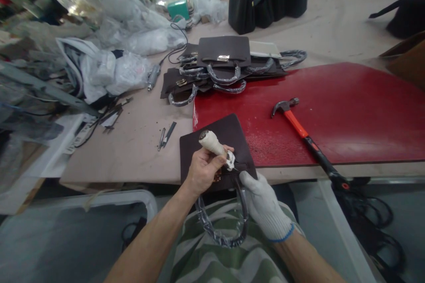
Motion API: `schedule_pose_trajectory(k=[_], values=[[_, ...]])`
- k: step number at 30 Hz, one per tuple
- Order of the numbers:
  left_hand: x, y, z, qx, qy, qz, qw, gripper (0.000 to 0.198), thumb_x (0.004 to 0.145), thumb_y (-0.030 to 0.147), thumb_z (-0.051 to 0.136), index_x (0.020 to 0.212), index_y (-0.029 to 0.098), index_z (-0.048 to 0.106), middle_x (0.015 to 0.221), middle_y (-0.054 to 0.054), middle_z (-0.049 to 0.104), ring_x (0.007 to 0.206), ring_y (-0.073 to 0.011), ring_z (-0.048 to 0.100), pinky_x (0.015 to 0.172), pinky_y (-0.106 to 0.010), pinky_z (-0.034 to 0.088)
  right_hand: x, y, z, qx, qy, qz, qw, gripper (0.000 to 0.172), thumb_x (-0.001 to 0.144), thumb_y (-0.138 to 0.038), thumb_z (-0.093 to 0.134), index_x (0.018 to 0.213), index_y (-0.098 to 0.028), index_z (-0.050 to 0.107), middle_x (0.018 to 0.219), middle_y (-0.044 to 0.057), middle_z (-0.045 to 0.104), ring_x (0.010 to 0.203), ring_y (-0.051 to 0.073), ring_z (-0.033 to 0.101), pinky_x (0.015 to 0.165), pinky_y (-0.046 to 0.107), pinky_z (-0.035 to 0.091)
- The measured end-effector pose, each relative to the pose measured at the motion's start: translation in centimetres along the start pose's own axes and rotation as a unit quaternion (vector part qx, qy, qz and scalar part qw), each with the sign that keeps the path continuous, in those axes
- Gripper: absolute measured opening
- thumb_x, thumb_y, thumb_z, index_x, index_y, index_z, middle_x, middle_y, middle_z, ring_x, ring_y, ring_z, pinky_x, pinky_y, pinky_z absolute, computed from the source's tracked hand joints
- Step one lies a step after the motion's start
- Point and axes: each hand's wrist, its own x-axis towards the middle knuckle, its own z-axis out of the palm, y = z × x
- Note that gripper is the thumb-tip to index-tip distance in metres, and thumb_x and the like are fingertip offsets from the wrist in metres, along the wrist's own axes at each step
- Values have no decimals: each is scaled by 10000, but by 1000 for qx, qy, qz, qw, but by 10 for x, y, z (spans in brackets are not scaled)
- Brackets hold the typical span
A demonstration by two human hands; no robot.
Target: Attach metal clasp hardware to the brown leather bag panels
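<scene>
My bare left hand (pixel 203 169) is closed round a tool with a white taped handle (pixel 212 142); its tip rests on a dark brown leather bag panel (pixel 229 135) at the table's front edge. My right hand (pixel 262 203), in a white knit glove, grips the panel's lower edge beside the tool tip. The panel's plastic-wrapped handle loop (pixel 221 234) hangs down over my lap. The panel lies partly on a red mat (pixel 348 110).
An orange-handled hammer (pixel 300 130) lies on the red mat. Behind it is a stack of brown bag panels with wrapped handles (pixel 222 68). Black finished bags (pixel 265 2) stand at the back. Plastic bags (pixel 113 70), small hand tools (pixel 166 135) and cables lie at the left.
</scene>
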Motion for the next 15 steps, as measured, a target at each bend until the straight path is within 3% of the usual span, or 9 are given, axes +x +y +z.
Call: schedule_pose_trajectory(k=[6, 11, 15], values=[[2, 3, 1, 27, 12, -12, 999, 390, 838, 471, 821, 1021, 130, 775, 926, -112, 772, 759, -186, 676, 726, -282, 545, 1, 1, 3, -49, 23, 9, 998, 396, 688, -455, 806, 999, -214, 754, 972, 74, 776, 943, 320, 703, 852, 407, 565], [2, 11, 7, 54, 21, -14, 998, 400, 827, 509, 811, 996, 149, 766, 934, -107, 777, 730, -186, 678, 703, -295, 565, 4, 2, 3, -61, 36, -6, 998, 405, 698, -450, 811, 1017, -206, 764, 936, 50, 759, 885, 273, 686, 873, 374, 548], [3, 15, 10, 85, 36, 5, 996, 382, 845, 512, 785, 984, 158, 749, 925, -98, 771, 739, -190, 683, 718, -300, 577, 3, -7, -1, -130, 2, -24, 991, 398, 716, -469, 824, 976, -173, 767, 944, 62, 743, 862, 247, 644, 838, 358, 540]])
